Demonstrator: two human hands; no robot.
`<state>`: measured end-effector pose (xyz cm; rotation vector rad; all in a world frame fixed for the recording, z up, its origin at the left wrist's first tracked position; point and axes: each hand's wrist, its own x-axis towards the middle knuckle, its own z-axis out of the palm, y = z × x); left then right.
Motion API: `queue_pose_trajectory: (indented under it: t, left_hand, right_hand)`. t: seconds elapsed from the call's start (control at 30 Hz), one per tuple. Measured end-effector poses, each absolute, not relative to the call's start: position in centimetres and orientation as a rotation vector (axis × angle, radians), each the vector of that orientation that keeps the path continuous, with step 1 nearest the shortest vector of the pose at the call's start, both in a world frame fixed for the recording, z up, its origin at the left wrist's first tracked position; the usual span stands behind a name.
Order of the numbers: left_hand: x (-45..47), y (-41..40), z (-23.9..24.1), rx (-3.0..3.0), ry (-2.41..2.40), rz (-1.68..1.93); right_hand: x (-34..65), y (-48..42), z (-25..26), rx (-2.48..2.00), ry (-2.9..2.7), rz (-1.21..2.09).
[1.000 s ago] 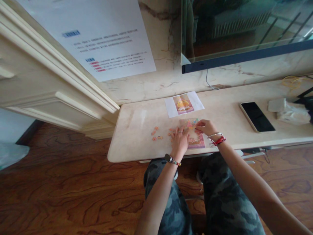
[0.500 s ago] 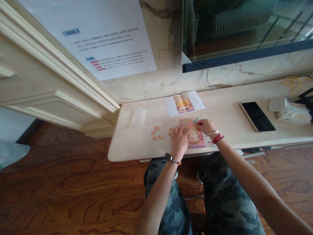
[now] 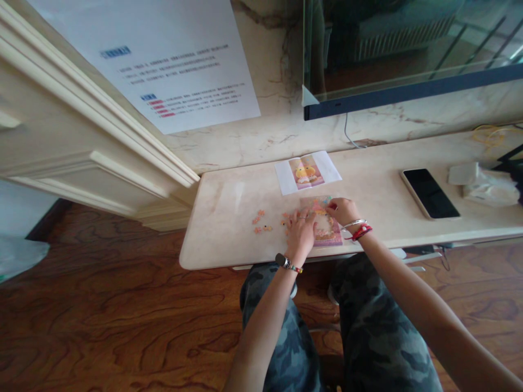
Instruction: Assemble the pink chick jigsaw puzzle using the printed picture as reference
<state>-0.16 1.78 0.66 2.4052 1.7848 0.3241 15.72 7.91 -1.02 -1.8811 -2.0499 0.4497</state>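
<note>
A partly filled jigsaw puzzle [image 3: 329, 238], pink and purple with a pale gap in its middle, lies near the front edge of the tabletop. My left hand [image 3: 301, 228] rests over its left side, fingers spread flat. At the puzzle's upper right, my right hand [image 3: 344, 211] has thumb and fingers pinched together; anything between the fingertips is too small to make out. Several loose orange-pink puzzle pieces [image 3: 261, 222] are scattered left of my left hand, and a few more show beside its fingers. Behind the puzzle lies a creased paper with a printed yellow picture [image 3: 306, 171].
A phone [image 3: 430, 194] lies on the long pale tabletop [image 3: 220, 218] to the right, with a clear plastic packet [image 3: 486, 185] beyond it. A dark screen [image 3: 408, 54] and a printed sheet [image 3: 175, 71] are on the wall behind. My knees are under the front edge.
Both hands stay almost in place over the puzzle. The right fingers have shifted very slightly at its upper right; the view has moved a little.
</note>
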Motion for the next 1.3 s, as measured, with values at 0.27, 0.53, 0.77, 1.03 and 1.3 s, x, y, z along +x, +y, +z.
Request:
queue_pose_trajectory:
  t: [0.27,0.53,0.77,1.03,1.3]
  left_hand:
    - [-0.2,1.8,0.5,2.420,1.782,0.331]
    - [-0.2,1.8,0.6,2.440,1.787,0.323]
    - [0.0,2.2,0.9,2.455,1.767,0.334]
    - [0.1,2.5,0.8,2.467,1.771,0.295]
    - [-0.2,2.4,0.5,2.408,1.734,0.456]
  right_hand:
    - [15.9,7.7,-1.2,-1.847,-1.998,0.501]
    - [16.0,7.5,-1.1,-1.790,-2.152,0.499]
    - [15.6,7.6,0.3,-1.804,-2.463,0.390]
    - [16.1,7.1,1.0,-1.658,-2.472,0.332]
    - [17.0,4.8,0.5,-1.713,-1.619,0.651]
